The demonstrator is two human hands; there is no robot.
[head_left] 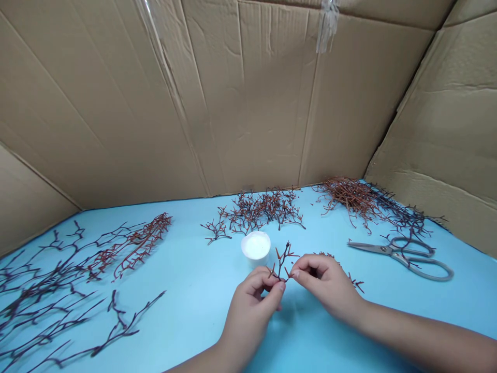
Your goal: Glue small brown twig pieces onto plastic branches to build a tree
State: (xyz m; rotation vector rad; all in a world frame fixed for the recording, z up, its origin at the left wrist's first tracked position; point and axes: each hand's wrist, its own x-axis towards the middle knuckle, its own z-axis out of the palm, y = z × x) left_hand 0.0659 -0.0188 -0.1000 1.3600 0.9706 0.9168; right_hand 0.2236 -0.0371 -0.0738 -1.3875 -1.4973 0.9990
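Note:
My left hand (pixel 256 305) pinches the base of a small branched artificial-looking twig (pixel 282 261), dark in the stem with orange-brown tips. It stands roughly upright above the fingers. Close on its right side, my right hand (pixel 324 282) has thumb and forefinger closed on a small reddish-brown tip piece (pixel 291 274) at a side branch. Whether that piece is joined to the stem, I cannot tell. Just behind my hands stands a small white cup (pixel 256 249) with white contents. Several small reddish-brown pieces (pixel 356 283) lie on the table, partly hidden by my right hand.
Scissors (pixel 402 255) lie at the right on the blue table (pixel 186 290). Behind the cup is a heap of branched twigs (pixel 262 210). A reddish stem pile (pixel 349 197) sits at the back right. Dark branches (pixel 50 295) spread over the left. Cardboard walls (pixel 248 103) surround the table.

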